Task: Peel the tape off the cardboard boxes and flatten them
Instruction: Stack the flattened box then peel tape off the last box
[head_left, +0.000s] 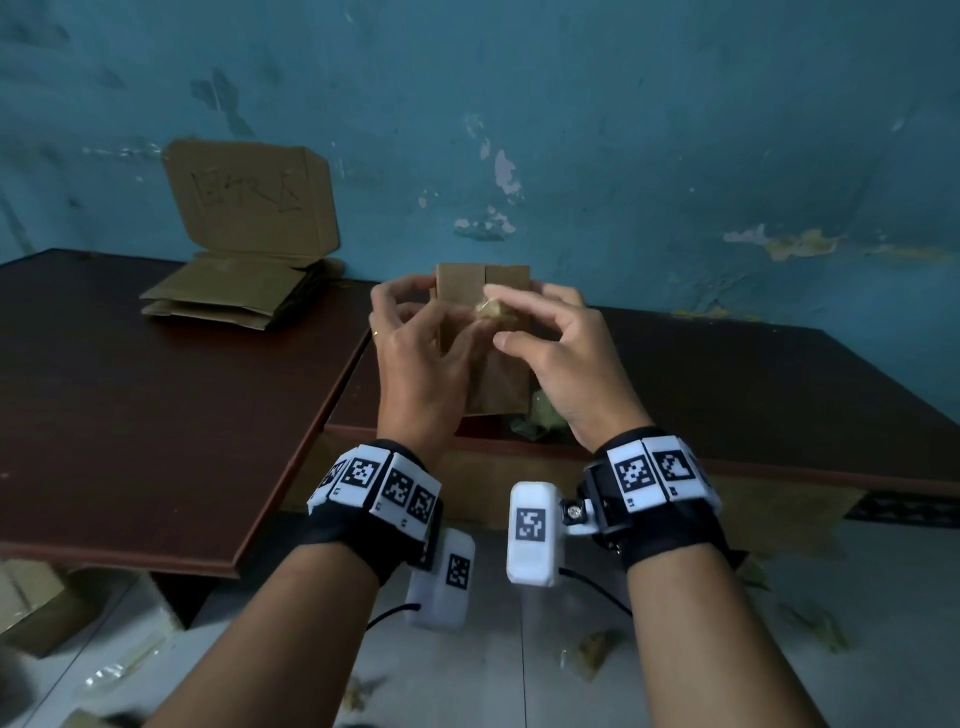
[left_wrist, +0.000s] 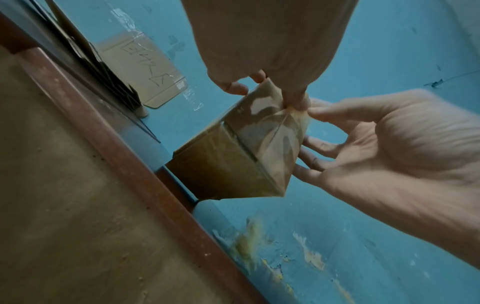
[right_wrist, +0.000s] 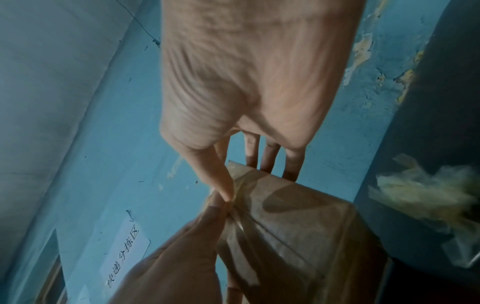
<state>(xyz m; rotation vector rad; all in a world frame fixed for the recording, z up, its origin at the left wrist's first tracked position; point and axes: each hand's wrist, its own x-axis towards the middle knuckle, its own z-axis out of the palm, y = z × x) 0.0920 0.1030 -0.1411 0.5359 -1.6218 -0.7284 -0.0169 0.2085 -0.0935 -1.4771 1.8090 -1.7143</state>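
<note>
The cardboard box (head_left: 483, 343) is held above the worktop (head_left: 156, 395). The left hand (head_left: 415, 358) steadies its side, the right hand (head_left: 556, 353) pinches the tape (left_wrist: 283, 131) at the corner (peel slowly, low angle, box braced).

Head view looking down from above, both wrist views close along the palms, all sharing the cardboard box (head_left: 483, 291).

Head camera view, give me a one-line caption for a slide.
Both hands, left hand and right hand, pinch tape on a small cardboard box above the dark table; flattened cardboard behind.
</note>
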